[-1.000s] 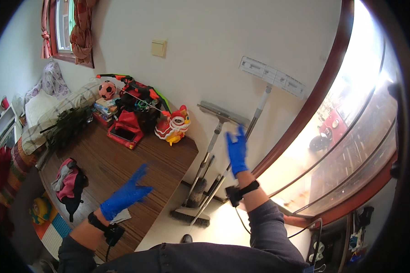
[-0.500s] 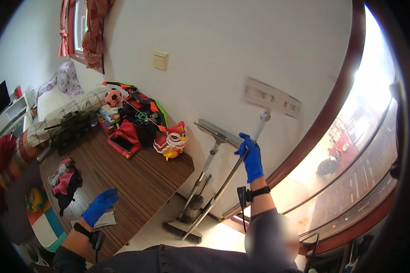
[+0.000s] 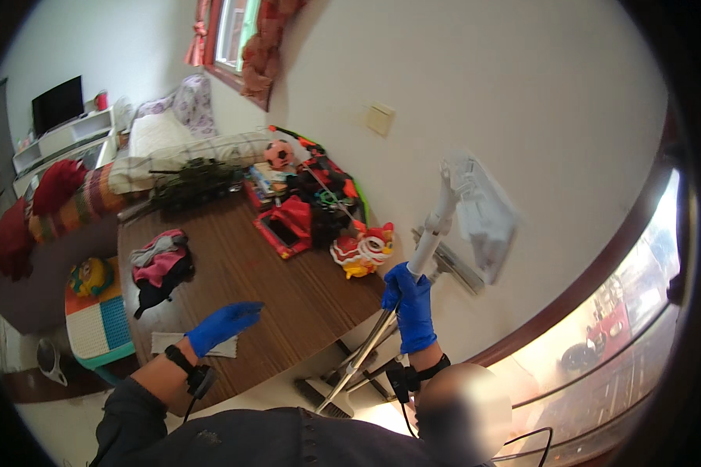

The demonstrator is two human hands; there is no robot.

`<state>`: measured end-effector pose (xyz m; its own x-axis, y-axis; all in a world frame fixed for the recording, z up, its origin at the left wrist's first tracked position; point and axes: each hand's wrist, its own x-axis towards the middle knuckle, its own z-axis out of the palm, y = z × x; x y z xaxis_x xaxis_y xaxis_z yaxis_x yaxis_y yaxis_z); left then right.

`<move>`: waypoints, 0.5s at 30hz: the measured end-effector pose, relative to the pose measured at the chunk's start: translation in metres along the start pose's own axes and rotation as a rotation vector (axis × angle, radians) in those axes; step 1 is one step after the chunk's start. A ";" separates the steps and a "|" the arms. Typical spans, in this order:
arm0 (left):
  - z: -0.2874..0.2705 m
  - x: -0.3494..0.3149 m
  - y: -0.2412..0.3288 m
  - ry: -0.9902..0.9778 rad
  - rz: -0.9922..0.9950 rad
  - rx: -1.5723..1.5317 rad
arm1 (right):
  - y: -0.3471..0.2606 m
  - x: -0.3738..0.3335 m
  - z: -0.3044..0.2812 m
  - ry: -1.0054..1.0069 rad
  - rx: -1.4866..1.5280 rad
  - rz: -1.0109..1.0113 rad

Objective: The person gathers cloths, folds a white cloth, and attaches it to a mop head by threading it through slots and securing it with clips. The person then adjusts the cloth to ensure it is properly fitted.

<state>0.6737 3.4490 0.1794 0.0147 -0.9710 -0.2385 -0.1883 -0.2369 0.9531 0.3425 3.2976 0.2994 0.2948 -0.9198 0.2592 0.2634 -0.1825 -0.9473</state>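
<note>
I have the right hand [image 3: 407,303] wrapped around the mop [image 3: 426,251], its fingers curled in a fist just below the white upper section of the pole. The mop is well to the right of the left hand [image 3: 222,328], which I see empty, palm down, fingers stretched out together. That hand is over the near part of the counter [image 3: 245,276], above a pale cloth [image 3: 226,348]; from here I can't tell whether it touches it.

The mop's flat, pale head is up beyond the right hand, by the wall [image 3: 537,101], and blurred; I can't make out whether it meets the wall. The pole slants down from the fist to the left, toward a broom [image 3: 325,397] on the floor. A squeegee [image 3: 459,268] shows behind the pole, just past the right hand.

Farther out on the counter, I see a pink, grey and black bundle [image 3: 163,268] beyond the left hand, a lion toy [image 3: 364,251] at the right edge, then a red bag [image 3: 288,226], a toy tank [image 3: 197,183] and a ball [image 3: 279,154] toward the back.
</note>
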 end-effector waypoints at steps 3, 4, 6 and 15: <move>-0.018 -0.013 -0.002 -0.002 0.016 -0.071 | 0.007 -0.006 0.074 0.179 -0.022 0.038; -0.023 -0.017 -0.001 -0.011 0.054 -0.070 | 0.011 -0.011 0.098 0.190 -0.049 0.018; -0.033 -0.028 0.001 -0.025 0.110 -0.119 | 0.020 -0.022 0.138 0.124 -0.084 -0.017; -0.064 -0.075 0.003 -0.138 0.202 -0.228 | 0.056 -0.074 0.250 -0.121 -0.159 0.046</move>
<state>0.7352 3.5191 0.2116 -0.1365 -0.9894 -0.0488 0.0514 -0.0563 0.9971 0.5650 3.4427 0.2741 0.4135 -0.8818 0.2269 0.1020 -0.2028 -0.9739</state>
